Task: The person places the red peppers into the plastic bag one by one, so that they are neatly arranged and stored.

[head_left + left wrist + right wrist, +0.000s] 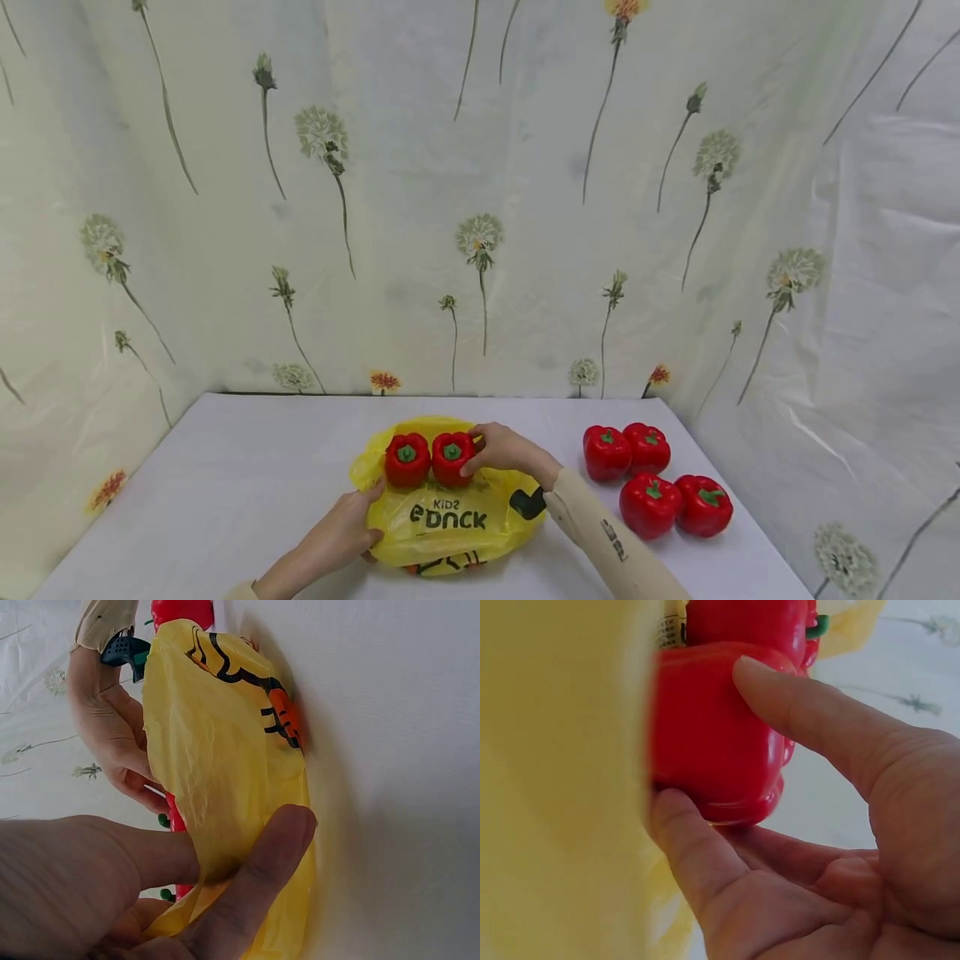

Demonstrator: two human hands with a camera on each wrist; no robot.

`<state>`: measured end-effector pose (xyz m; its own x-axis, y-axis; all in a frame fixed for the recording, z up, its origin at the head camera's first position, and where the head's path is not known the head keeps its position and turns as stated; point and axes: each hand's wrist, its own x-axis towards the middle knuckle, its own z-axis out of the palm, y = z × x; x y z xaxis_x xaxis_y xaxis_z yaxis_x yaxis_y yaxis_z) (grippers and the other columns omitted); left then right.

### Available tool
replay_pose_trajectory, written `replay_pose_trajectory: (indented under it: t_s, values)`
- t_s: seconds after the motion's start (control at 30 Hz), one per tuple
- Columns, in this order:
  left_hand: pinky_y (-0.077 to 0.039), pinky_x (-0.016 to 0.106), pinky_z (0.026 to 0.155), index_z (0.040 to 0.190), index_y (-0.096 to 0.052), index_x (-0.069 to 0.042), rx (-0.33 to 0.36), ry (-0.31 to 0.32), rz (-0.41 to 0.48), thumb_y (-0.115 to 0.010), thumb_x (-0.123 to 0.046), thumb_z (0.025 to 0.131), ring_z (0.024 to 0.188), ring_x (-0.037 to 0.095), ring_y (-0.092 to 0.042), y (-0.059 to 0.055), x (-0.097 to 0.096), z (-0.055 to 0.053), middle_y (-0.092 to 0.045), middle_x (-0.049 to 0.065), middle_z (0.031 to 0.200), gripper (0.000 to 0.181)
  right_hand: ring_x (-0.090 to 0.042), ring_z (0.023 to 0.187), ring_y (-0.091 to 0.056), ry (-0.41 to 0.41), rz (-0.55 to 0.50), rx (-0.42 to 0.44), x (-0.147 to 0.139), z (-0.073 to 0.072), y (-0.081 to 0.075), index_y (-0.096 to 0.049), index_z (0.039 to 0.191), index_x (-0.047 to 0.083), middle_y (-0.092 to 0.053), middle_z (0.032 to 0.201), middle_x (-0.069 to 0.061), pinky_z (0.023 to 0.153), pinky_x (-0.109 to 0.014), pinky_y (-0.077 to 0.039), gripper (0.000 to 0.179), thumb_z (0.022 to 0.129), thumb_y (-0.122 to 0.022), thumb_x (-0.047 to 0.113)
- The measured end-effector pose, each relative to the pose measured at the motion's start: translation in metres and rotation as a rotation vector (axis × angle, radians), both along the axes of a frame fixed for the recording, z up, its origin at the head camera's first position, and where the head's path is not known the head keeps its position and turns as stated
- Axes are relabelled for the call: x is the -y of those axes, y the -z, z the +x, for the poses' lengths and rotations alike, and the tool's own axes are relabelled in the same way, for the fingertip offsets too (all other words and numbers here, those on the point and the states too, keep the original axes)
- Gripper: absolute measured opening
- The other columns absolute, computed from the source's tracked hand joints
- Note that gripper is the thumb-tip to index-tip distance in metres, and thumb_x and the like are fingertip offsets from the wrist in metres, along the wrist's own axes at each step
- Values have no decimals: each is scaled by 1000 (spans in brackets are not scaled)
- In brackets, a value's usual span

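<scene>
A yellow plastic bag (427, 546) with dark printed letters lies on the white table. Two red bell peppers with green stems are side by side at its opening, a left pepper (397, 475) and a right pepper (446, 477). My left hand (348, 521) pinches the bag's left edge, and in the left wrist view the thumb and fingers lie on either side of the yellow film. My right hand (510, 450) holds the right pepper from its right side. The right wrist view shows thumb and fingers around that pepper (705, 727); yellow film hides its lower part.
Several more red bell peppers (651, 508) stand grouped on the right of the white table (225, 475). A pale curtain (405, 167) printed with dandelions hangs behind the table and along its sides.
</scene>
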<state>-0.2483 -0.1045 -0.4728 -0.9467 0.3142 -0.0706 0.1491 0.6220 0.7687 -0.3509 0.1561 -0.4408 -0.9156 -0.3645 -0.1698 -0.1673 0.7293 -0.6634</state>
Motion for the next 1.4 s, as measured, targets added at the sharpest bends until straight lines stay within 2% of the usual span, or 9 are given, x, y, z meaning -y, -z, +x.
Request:
replay_pose_trajectory:
  t_s: [0.17, 0.3, 0.57, 1.0, 1.13, 1.4]
  values:
    - [-52, 25, 47, 143, -30, 14, 28, -6, -28, -68, 9, 78, 52, 15, -62, 1, -1, 1, -38, 43, 136, 76, -26, 108, -61, -6, -21, -5, 0, 0, 6, -51, 133, -2, -63, 121, -15, 98, -46, -51, 67, 77, -80, 20]
    - [-52, 25, 47, 143, -31, 14, 28, -6, -31, -68, 8, 78, 51, 15, -62, 0, -2, 2, -37, 44, 136, 75, -28, 111, -60, -22, -24, -13, -2, 1, 4, -50, 135, -2, -62, 124, -16, 98, -46, -50, 70, 77, -80, 23]
    - [-53, 25, 48, 142, -30, 16, 19, -6, -15, -68, 10, 78, 53, 14, -61, 2, -2, 1, -37, 43, 137, 75, -30, 115, -58, 1, -34, -37, -13, 7, -14, -48, 138, 2, -59, 129, -17, 99, -50, -49, 74, 79, -77, 36]
    - [-53, 24, 47, 142, -30, 15, -7, -4, -18, -67, 10, 77, 52, 14, -60, 0, 0, 2, -36, 45, 137, 75, -30, 119, -59, 37, -159, -105, -47, 40, -47, -49, 139, 8, -60, 131, -11, 96, -45, -53, 69, 82, -74, 38]
    - [-53, 24, 47, 142, -30, 16, -24, 5, -7, -67, 10, 77, 51, 13, -60, 1, 0, 1, -34, 46, 137, 75, -29, 120, -59, 40, -178, -106, -58, 50, -49, -48, 139, 10, -59, 132, -11, 95, -44, -53, 72, 80, -75, 43]
    - [-53, 24, 48, 142, -31, 15, -4, -7, -21, -68, 10, 77, 52, 13, -60, 2, -2, 1, -36, 45, 137, 75, -33, 122, -57, 84, -194, -106, -78, 67, -45, -49, 139, 10, -58, 134, -15, 90, -43, -56, 74, 78, -76, 44]
